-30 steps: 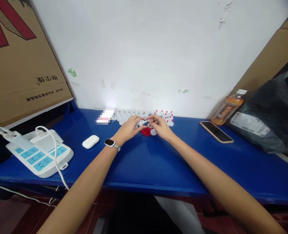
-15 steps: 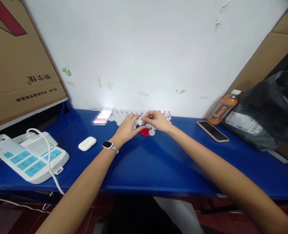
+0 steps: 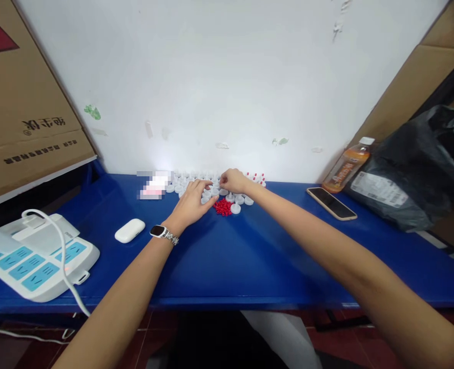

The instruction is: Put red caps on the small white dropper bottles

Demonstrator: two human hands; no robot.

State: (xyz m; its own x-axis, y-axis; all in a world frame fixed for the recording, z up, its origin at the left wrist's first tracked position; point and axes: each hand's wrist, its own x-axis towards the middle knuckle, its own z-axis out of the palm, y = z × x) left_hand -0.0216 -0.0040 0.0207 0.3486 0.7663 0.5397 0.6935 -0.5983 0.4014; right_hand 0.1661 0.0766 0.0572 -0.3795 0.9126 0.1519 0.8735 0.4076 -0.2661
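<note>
My left hand (image 3: pixel 194 202) rests with thumb and fingers apart, beside a cluster of white round plastic pieces (image 3: pixel 181 185) with short upright stems. Nothing shows in its grasp. Over the right part of that cluster, my right hand (image 3: pixel 233 181) has its fingertips pinched together; whatever is in them is too small to make out. A pile of small red pieces (image 3: pixel 223 207) lies in front of the hands, next to a single white disc-shaped piece (image 3: pixel 235 208). Behind my right wrist stand several white pieces with red tips (image 3: pixel 254 177).
On the blue table (image 3: pixel 227 256), a white earphone case (image 3: pixel 130 230) and a power strip (image 3: pixel 38 264) with a cable lie left. A phone (image 3: pixel 331 203), an orange drink bottle (image 3: pixel 346 166) and a black plastic bag (image 3: pixel 407 174) are right. The white wall (image 3: pixel 211 92) rises behind.
My hands have drawn slightly apart. The right one has moved back over the white pieces, and the white piece seen between my hands is no longer there. The camera view has shifted a little.
</note>
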